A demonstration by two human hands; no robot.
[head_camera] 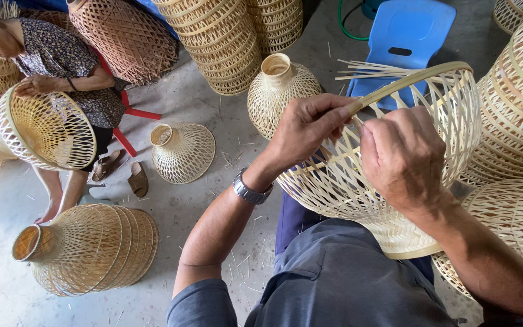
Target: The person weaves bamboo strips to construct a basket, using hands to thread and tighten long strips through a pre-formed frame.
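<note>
Bamboo strips, pale and thin, make up the open-weave basket (394,194) that rests on the person's lap, its bell-shaped body tipped so the wide mouth faces away and up. The left hand (307,127) pinches the flat rim band where it meets the weave, thumb and fingers closed on it; the right hand (404,154) lies over the lattice just beside it, fingers curled down onto the strips, though whether they grip a strip or only press cannot be told. A metal wristwatch (250,191) sits on the left wrist. Judging by the airy lattice, the basket looks light and springy but easy to crush or snag; the doubled rim band and the denser woven collar near the lap look like the firmest places to hold, while the loose strip ends (364,69) sticking out past the rim look brittle. Close on the right are more woven baskets (516,109), one touching the person's right arm. On the concrete floor (7,200), to the left, lies a nested stack of shades (89,248) on its side, then a single small shade (183,151) mouth down and a pair of sandals (122,172). Farther off stand an upright shade (276,91), a blue plastic chair (407,36), tall stacks of baskets (225,36), and another person (62,66) seated with a basket of their own.
</note>
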